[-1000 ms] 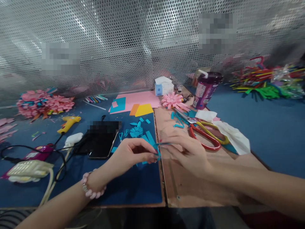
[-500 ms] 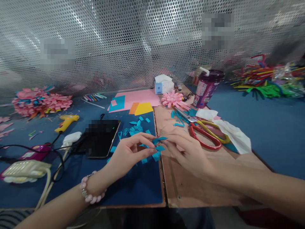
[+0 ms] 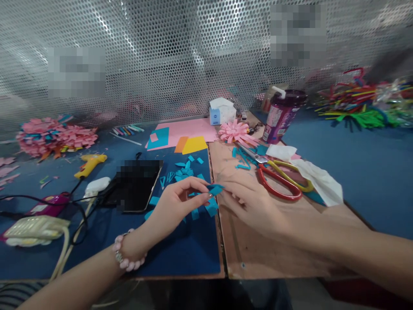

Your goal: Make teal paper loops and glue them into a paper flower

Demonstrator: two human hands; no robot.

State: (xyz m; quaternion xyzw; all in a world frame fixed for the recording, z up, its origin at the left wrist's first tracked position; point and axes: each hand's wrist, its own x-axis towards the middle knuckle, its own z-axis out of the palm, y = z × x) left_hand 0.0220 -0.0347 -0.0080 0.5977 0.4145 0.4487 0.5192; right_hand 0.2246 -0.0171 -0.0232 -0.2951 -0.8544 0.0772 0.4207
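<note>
Between my two hands is a small folded piece of blue paper. My left hand, with a pink bead bracelet at the wrist, pinches it between thumb and fingertips. My right hand meets its right edge with the fingers bent together; the hand's back hides part of that grip. Just below the held piece lie more cut blue paper pieces. Beyond my left hand sits a cluster of pointed blue paper petals. To the right of the fingers rest scissors with one red and one yellow handle.
A tablet-like black device, a yellow glue gun and a power strip with cables lie left. Behind are coloured sheets, a pink paper flower and a tissue pack. A purple cup stands right of crumpled tissue.
The blue paper, spread in two flaps between my fingers before, now appears pressed into one folded piece. My hands have barely shifted; the view has tilted slightly.
</note>
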